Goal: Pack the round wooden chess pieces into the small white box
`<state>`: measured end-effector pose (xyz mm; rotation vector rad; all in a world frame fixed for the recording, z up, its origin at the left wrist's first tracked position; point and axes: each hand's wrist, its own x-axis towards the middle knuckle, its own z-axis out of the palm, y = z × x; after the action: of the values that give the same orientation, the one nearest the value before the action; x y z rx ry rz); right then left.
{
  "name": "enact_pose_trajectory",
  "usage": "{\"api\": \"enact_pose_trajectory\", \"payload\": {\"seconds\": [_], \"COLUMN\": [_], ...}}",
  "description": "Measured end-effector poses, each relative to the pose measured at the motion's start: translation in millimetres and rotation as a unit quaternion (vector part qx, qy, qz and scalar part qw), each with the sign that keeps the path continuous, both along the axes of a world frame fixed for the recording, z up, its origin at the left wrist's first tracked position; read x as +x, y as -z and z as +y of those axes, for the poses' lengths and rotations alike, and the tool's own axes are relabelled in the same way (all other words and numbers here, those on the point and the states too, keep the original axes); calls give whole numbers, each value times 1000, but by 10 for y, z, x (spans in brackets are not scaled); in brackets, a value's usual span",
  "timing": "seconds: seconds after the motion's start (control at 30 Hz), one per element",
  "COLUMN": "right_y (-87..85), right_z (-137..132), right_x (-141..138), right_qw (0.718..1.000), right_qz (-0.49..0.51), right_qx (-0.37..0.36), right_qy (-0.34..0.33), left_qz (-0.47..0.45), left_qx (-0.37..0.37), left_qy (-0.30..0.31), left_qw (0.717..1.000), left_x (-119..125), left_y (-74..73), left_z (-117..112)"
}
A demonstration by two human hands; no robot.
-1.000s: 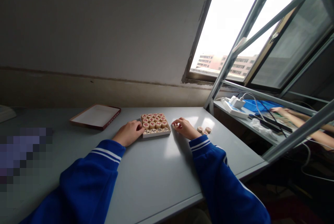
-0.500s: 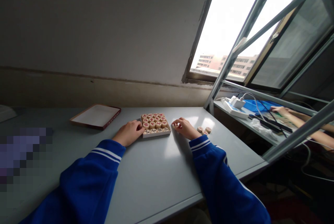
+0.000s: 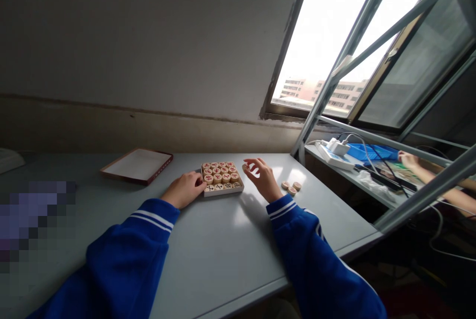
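Note:
A shallow box (image 3: pixel 222 191) packed with several round wooden chess pieces marked in red and black sits on the grey table (image 3: pixel 223 244). My left hand (image 3: pixel 184 189) rests curled against the box's left side, steadying it. My right hand (image 3: pixel 262 176) is raised just right of the box, pinching one round chess piece (image 3: pixel 246 166) between thumb and fingertips, the other fingers spread. Three loose pieces (image 3: pixel 291 187) lie on the table to the right of that hand.
The box's flat lid (image 3: pixel 137 165) lies at the back left of the table. A metal frame (image 3: pixel 330 81) rises at the table's right end. Beyond it, another person's arm (image 3: pixel 431 173) lies by a shelf with a power strip (image 3: pixel 332 153) and cables.
My right hand has lifted off the table with a piece and moved up beside the box's far right corner. My left hand has stayed put.

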<state>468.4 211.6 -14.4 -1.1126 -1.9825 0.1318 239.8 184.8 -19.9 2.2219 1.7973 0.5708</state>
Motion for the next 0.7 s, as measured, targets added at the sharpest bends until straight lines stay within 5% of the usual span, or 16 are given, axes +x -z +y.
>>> {"api": "enact_pose_trajectory", "payload": {"seconds": [0.23, 0.7], "right_y": [37, 99], "right_z": [-251, -264], "right_x": [-472, -602], "right_qw": [990, 985], "right_qz": [-6, -38], "right_qx": [-26, -55], "right_qy": [-139, -156], "left_qz": [2, -3], "left_qx": [9, 6], "left_qy": [9, 11], "left_qw": [1000, 1000], "left_x": [2, 1], "left_y": [10, 21], "left_z": [6, 10]}}
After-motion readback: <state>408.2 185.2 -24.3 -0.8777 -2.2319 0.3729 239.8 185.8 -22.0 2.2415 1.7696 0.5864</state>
